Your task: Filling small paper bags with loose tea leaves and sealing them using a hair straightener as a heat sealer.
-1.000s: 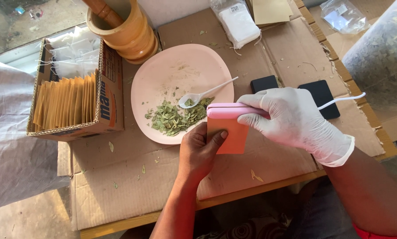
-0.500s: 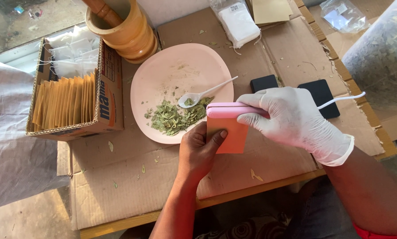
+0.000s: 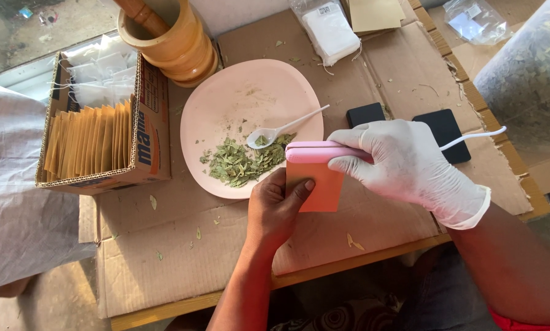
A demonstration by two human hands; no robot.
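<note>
My bare left hand [image 3: 275, 208] holds a small orange paper pouch [image 3: 321, 187] upright, thumb on its front. My right hand [image 3: 410, 162], in a white glove, grips a pink handheld sealer [image 3: 315, 151] clamped across the pouch's top edge; a white cord [image 3: 474, 136] runs off from it to the right. Just behind the pouch lies a pink plate [image 3: 250, 104] with a heap of dried green leaves [image 3: 241, 162] and a white plastic spoon [image 3: 281, 130].
A cardboard box [image 3: 143, 122] of several tan pouches stands at the left. A wooden mortar with pestle [image 3: 167, 37] sits behind the plate. Two black pads [image 3: 443, 132], a white packet [image 3: 331, 30] and a big bag of dried leaves [image 3: 529, 79] lie to the right.
</note>
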